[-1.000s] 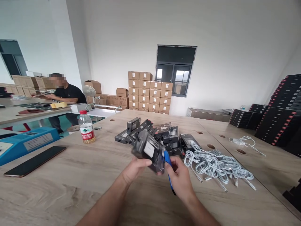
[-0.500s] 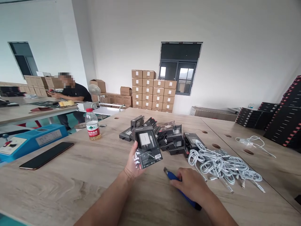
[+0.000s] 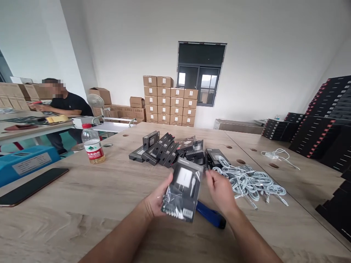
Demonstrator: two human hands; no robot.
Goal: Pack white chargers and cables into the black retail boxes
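My left hand [image 3: 157, 199] grips a dark charger box [image 3: 179, 199] by its left side, tilted up above the table. Through the box's window a white charger and a small white piece show, and shiny clear film wraps its lower part. At the box's upper right edge is my right hand [image 3: 221, 191], its fingers pinched together; what lies between them is too small to make out. A blue-handled tool [image 3: 211, 215], like a box cutter, lies on the table below the right hand, its tip hidden behind the box.
Several similar boxes [image 3: 153, 153] are piled ahead. Coiled white cables [image 3: 252, 182] lie to the right, before tall stacks of black boxes [image 3: 312, 135]. A bottle [image 3: 93, 146], a phone [image 3: 35, 184] and a blue machine [image 3: 30, 164] are leftward. A co-worker [image 3: 67, 104] sits at another table.
My right hand has let go of the blue-handled tool and risen to the box's right edge. The held box has moved right and closer. My view has turned slightly right.
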